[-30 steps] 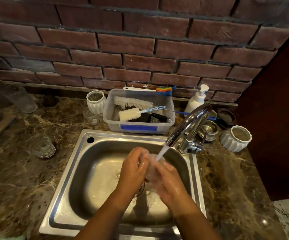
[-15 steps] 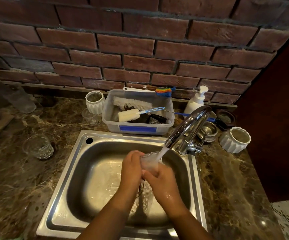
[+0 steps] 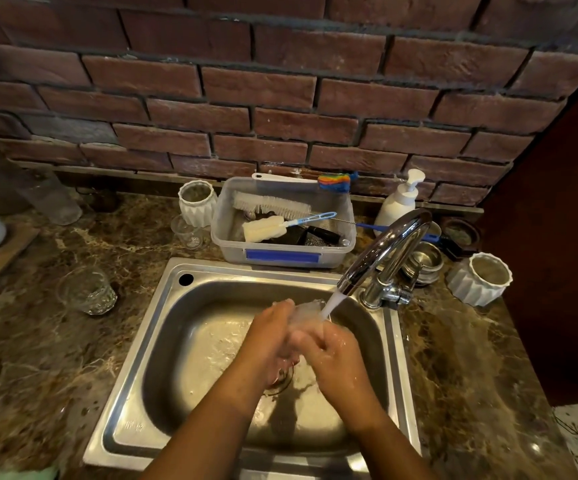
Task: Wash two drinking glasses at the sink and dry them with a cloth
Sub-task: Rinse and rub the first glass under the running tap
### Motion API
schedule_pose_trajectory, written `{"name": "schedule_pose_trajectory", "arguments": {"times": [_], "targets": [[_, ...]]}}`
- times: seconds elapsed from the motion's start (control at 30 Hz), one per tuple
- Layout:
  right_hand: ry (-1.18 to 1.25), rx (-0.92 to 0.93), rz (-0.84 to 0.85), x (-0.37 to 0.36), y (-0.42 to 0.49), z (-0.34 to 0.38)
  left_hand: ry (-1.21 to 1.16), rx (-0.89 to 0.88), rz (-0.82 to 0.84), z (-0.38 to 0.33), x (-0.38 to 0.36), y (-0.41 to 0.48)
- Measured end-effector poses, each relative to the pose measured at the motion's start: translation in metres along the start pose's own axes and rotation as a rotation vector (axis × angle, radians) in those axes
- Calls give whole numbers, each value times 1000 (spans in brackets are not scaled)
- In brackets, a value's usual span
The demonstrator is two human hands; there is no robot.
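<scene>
Over the sink (image 3: pixel 149 344) basin, two hands on one glass (image 3: pixel 306 310): left hand (image 3: pixel 269 336) fingers curl round its side, right hand (image 3: pixel 337 355) wraps it from the other side. Exact finger placement is blurred by water. One stream from the one faucet (image 3: pixel 389 247) hits the glass at its top right. Second glass (image 3: pixel 86 291) stands upright on the counter (image 3: pixel 55 358), well left of the grip, untouched. One smaller glass (image 3: pixel 187 233) is up-left of the grip. Beyond the grip is one plastic tub (image 3: pixel 282 256) holding one bristle brush (image 3: pixel 270 204) and one sponge brush (image 3: pixel 266 229). Two white ribbed pots, one (image 3: pixel 197 202) left of the tub and one (image 3: pixel 480 278) right of the faucet. One pump bottle (image 3: pixel 398 202) behind the faucet.
</scene>
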State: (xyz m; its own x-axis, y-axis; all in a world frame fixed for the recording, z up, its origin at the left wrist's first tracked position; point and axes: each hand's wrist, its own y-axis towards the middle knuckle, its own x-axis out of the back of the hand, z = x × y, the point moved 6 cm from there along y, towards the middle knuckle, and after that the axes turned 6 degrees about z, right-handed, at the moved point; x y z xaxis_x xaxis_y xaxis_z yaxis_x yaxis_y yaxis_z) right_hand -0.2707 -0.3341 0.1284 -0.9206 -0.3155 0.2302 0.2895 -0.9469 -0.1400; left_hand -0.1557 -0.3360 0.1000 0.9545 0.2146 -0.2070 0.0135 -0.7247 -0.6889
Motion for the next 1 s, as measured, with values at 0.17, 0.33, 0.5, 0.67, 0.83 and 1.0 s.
{"name": "schedule_pose_trajectory", "arguments": {"times": [0.17, 0.33, 0.5, 0.67, 0.83, 1.0], "targets": [[-11, -22, -110, -3, -5, -4, -2, -156, -53, -2, -4, -3], [628, -379, -140, -8, 0, -19, 533, -877, -102, -12, -4, -27], [601, -411, -103, -5, 3, -15, 840, -522, -101, -36, -17, -19], [-194, 6, -69, -2, 7, 9, -90, 48, -44, -2, -4, -8], [-420, 100, -28, -6, 4, 14, -227, 32, -40, 7, -1, -10], [529, -370, -198, -11, 4, -14, 464, -796, -197, -17, -1, -24]]}}
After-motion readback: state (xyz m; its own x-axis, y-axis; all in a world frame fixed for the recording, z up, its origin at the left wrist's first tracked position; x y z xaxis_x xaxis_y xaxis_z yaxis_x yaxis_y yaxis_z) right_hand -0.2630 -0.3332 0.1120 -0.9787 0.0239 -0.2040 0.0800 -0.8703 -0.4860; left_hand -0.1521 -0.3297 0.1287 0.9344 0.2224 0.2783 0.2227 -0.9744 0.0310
